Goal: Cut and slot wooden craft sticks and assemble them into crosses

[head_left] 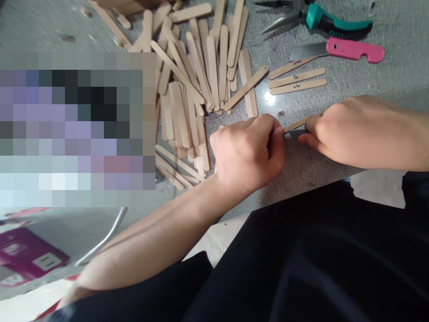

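My left hand (248, 152) is closed around one end of a wooden craft stick (296, 124), which spans the short gap to my right hand. Just below the stick, a flat grey knife blade (295, 133) pokes out of my closed right hand (363, 132); the handle is hidden inside the fingers. Whether the right fingers also pinch the stick's far end, I cannot tell. Above the hands lie two notched craft sticks (298, 82) side by side, with a slotted stick (290, 69) beyond them.
A big loose pile of craft sticks (201, 67) spreads left of and beyond my hands. Pliers (342, 24) with teal and black handles and a pink-handled folding knife (355, 49) rest at the upper right. A purple object (28, 255) sits lower left; a pixelated patch covers the left side.
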Demonstrator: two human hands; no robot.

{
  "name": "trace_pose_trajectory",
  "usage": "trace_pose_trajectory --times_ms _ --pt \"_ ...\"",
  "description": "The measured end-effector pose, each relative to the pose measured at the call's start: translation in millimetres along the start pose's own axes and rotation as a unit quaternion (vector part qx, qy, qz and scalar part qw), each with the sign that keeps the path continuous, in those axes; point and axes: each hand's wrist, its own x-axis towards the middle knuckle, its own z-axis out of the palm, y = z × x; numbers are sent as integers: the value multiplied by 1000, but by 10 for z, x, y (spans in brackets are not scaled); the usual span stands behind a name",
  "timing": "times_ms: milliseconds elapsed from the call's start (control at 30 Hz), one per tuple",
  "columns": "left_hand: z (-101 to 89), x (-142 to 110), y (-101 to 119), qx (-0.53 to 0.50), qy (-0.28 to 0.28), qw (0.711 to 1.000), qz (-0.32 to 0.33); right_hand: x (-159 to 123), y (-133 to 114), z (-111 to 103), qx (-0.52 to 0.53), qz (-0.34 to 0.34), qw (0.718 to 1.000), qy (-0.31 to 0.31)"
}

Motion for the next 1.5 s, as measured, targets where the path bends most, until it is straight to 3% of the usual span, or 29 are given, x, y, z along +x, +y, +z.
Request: trace_pose_trajectory --times_ms 300,700,900,1233,1500 --pt "-26 3 -22 -10 -18 1000 7 -12 -30 -170 18 -22 999 -27" --pt "-59 -24 -58 -30 -25 999 25 -52 52 -64 -46 -90 993 66" --pt "-96 -35 -34 -34 -36 999 11 -66 46 -22 -68 -101 990 77" --pt "-91 -62 -2 -63 -2 998 0 -66 50 27 -94 -119 982 109" --pt "-79 -66 31 -105 16 994 -36 -6 55 -55 14 -90 994 62"
